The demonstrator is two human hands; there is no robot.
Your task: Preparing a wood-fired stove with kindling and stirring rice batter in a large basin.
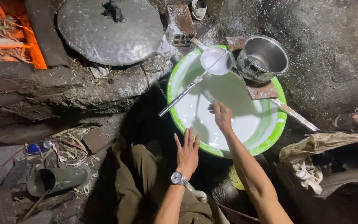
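Over the green-rimmed basin (276, 137) of white liquid (233, 103), the right hand (221, 116) pinches a thin stick (219, 107), apparently stirring and needing a steady grip, while the left hand (187, 152) hovers beside the rim, fingers spread.

Green-rimmed basin (276, 137) (white inside); grey round lid (104, 35); silver pot (266, 56).

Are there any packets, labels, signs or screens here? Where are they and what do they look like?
No packets, labels or signs show.
Wristwatch: on the left hand's wrist, a small round pale dial on a silver metal band; its face is the only display.
Blue thing: among straw at the left, small and shiny; too blurred to tell whether it is a wrapper.
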